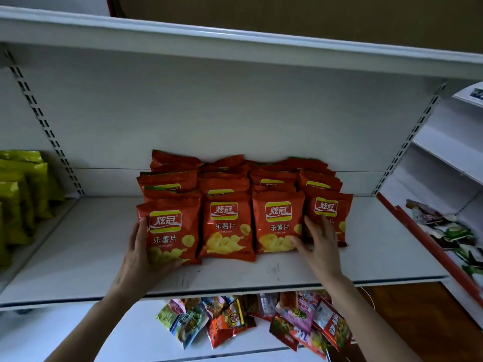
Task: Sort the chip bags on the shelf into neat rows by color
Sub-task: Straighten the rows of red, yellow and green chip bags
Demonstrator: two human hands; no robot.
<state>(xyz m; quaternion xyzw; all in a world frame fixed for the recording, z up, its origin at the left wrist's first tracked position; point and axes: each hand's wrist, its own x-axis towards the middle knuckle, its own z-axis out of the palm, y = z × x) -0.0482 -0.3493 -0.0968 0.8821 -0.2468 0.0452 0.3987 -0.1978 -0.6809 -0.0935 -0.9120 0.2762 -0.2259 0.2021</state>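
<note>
Several red chip bags stand upright in rows on the white shelf, running back to the rear panel. My left hand grips the lower left edge of the front left red bag, thumb on its face. My right hand lies flat with fingers spread against the fronts of the two right-hand bags, between the third bag and the rightmost bag. It holds nothing.
Yellow-green chip bags stand on the neighbouring shelf to the left. Below, a loose heap of mixed snack packets lies on the lower shelf. Another rack with dark and green packets stands at the right.
</note>
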